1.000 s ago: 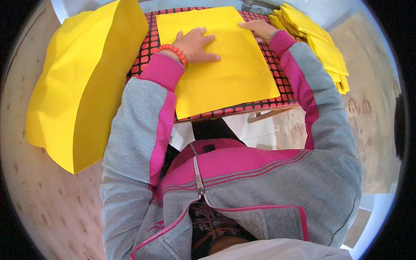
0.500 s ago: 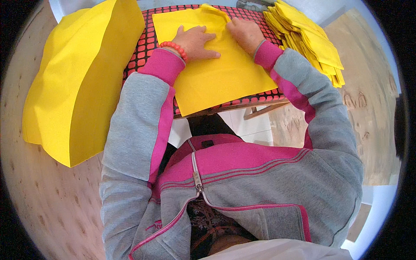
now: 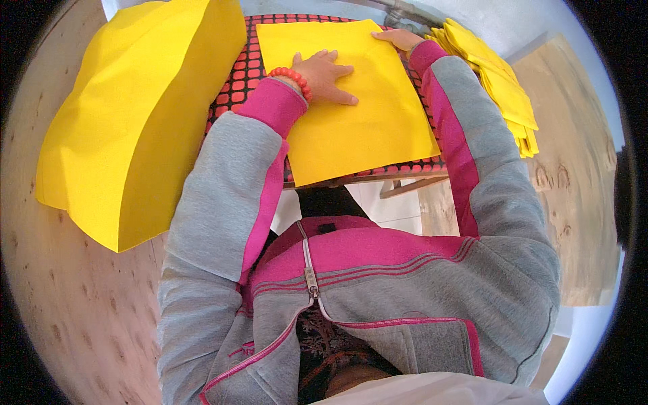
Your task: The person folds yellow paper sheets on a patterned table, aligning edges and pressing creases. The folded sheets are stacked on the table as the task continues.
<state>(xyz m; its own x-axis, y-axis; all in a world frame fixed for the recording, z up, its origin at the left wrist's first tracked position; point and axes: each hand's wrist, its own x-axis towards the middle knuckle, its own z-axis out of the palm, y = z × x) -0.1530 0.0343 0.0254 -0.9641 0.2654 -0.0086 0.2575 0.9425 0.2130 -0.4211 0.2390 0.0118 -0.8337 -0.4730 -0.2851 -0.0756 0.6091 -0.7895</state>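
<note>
A square yellow sheet (image 3: 358, 128) lies flat on a red-and-black grid mat (image 3: 236, 67). My left hand (image 3: 327, 73), with a red bead bracelet at the wrist, presses flat on the sheet's middle, fingers spread. My right hand (image 3: 401, 39) is at the sheet's far right corner, fingers curled over its edge. Both arms are in grey-and-pink sleeves.
A thick stack of large yellow sheets (image 3: 135, 121) sits on the wooden table (image 3: 74, 304) to the left. A pile of folded yellow pieces (image 3: 503, 88) lies at the right, on another wooden surface (image 3: 574, 202). The mat's board ends near my chest.
Half a second ago my right hand had a fold of the sheet raised near my left hand. It has moved back to the far right corner, and the sheet lies flat again.
</note>
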